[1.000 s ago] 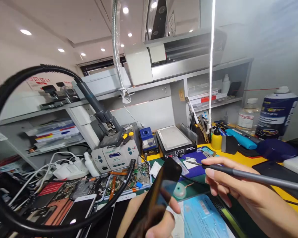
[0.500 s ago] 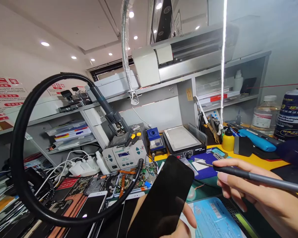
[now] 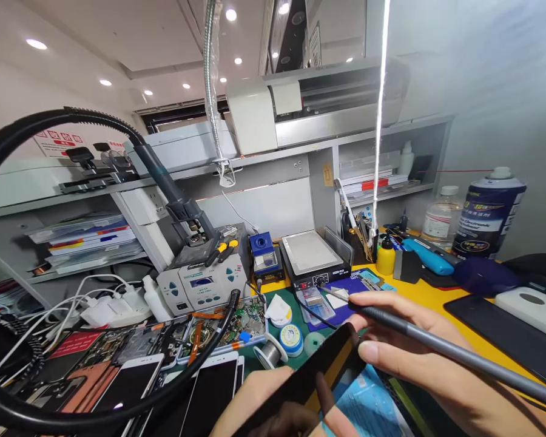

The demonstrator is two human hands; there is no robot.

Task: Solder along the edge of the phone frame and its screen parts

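A black smartphone (image 3: 295,388) is held in my left hand (image 3: 250,397), its dark glossy face tilted and reflecting fingers. Most of that hand is hidden behind the phone. My right hand (image 3: 432,358) grips a slim dark grey pen-shaped tool (image 3: 437,346) with a thin metal tip; its exact kind is not clear. The tool's tip points left, past the phone's upper end. My right fingers are at the phone's upper right edge; whether they press on it I cannot tell. Under both hands lies a blue packet (image 3: 368,406), partly covered.
A solder reel (image 3: 270,352) and a round blue-and-white tin (image 3: 291,340) stand beyond the phone. A hot-air station (image 3: 204,282) with a looping black hose (image 3: 155,394) takes the left. White-framed phones (image 3: 213,388) lie nearby. A heating plate (image 3: 316,255) is behind; a spray can (image 3: 489,212) stands right.
The phone has tipped to a flatter angle and lowered. My right hand with the tool has come left to the phone's edge. The view has turned right, uncovering the reel and tin.
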